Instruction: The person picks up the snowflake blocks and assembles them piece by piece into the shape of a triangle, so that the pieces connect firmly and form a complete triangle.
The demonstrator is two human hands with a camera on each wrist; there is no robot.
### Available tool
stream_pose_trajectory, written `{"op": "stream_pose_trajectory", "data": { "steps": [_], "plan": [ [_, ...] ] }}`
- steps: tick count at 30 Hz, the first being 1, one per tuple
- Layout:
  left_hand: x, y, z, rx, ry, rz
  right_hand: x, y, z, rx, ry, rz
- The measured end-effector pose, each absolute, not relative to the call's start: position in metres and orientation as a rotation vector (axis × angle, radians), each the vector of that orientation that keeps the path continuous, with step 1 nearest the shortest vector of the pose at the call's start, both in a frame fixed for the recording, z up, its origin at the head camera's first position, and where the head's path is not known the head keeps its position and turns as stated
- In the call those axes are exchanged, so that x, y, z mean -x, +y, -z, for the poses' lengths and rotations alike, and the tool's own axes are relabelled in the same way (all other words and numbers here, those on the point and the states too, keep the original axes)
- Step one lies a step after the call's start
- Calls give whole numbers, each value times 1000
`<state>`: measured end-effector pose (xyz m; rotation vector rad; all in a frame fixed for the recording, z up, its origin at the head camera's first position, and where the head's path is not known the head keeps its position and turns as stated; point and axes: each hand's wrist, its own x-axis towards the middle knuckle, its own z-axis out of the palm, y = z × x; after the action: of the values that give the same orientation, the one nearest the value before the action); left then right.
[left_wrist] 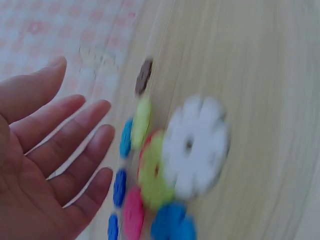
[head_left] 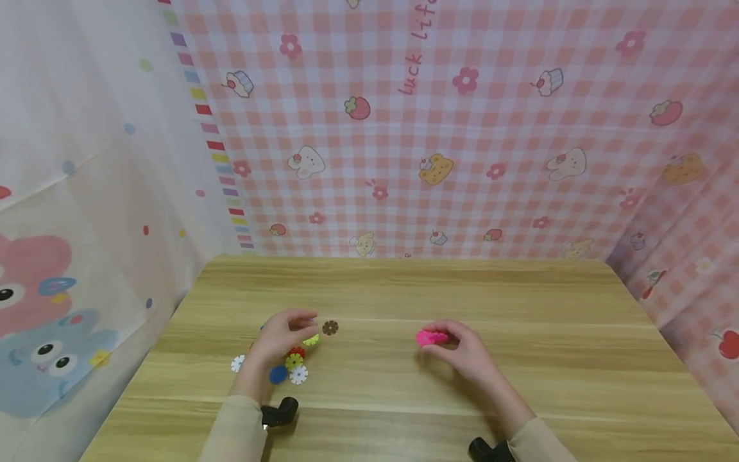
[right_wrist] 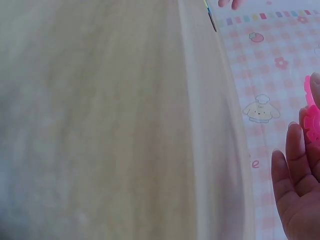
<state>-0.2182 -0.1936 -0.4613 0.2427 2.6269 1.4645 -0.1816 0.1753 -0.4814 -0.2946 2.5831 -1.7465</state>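
My right hand (head_left: 466, 354) pinches bright pink snowflake discs (head_left: 428, 338) between thumb and fingers, over the right-middle of the table. At the right edge of the right wrist view, scalloped pink pieces (right_wrist: 313, 122) show against the fingers. With fingers spread and nothing in its grasp, my left hand (left_wrist: 60, 155) hovers beside a loose group of snowflake discs. A white disc (left_wrist: 196, 147) overlaps a yellow-green disc (left_wrist: 154, 175) there, with a red edge behind it. A blue disc (head_left: 278, 375) and a brown disc (head_left: 330, 328) lie at the group's near and far ends.
The wood-grain table (head_left: 392, 391) ends at a pink checked cloth (head_left: 404, 205) behind it. Another white disc (head_left: 237, 364) lies left of my left forearm. Black wrist mounts (head_left: 283, 412) stick out at both wrists.
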Motion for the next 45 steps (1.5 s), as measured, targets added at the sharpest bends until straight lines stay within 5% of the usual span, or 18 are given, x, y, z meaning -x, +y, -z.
{"op": "stream_pose_trajectory", "data": {
  "steps": [23,45],
  "plan": [
    [205,-294,474,-44,2707,-1450,181,181,480,268,2585,1733],
    [225,-278,488,-46,2803,-1310,182,182,480,267,2584,1731]
  ]
}}
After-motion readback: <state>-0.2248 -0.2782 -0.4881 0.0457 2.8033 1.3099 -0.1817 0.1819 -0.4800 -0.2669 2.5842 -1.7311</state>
